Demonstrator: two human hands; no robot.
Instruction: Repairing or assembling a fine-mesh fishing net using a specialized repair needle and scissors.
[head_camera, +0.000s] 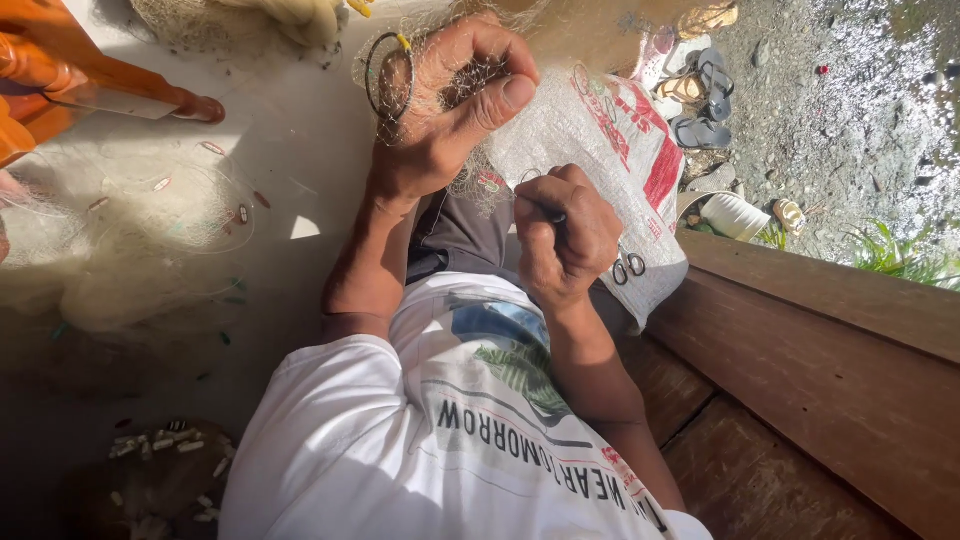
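At the far left an orange wooden piece (60, 75) is lying at the top corner, in the sun. Below it a heap of fine pale fishing net (150, 250) is spreading over the light floor (300, 130), with small floats caught in it. Lower left, in the shadow, a dark round basket (160, 480) is holding many little white pieces.

Moving toward the middle, a thin dark wire ring (388, 75) with a small yellow tie on top is hanging in the mesh, just beside the left hand (450, 100). This hand is closed: the thumb is pressing against the bent fingers and it is pinching a bunch of the fine net, lifted up in front of the person. The white shirt (430, 440) of the person is filling the bottom centre.

A little to the right and lower, the right hand (565, 235) is also closed into a fist near the same net. It is gripping a thin dark tool (557, 216), of which only a small tip is showing, so I cannot tell what kind it is. Under both hands a white woven sack (620, 150) with red print is lying over the lap. A pair of scissors (628, 266) is resting on it, just beside the right hand.

At the right a brown wooden bench (820, 380) is running diagonally. Beyond it, sandals (700, 100) are lying on grey gravel ground (850, 110).
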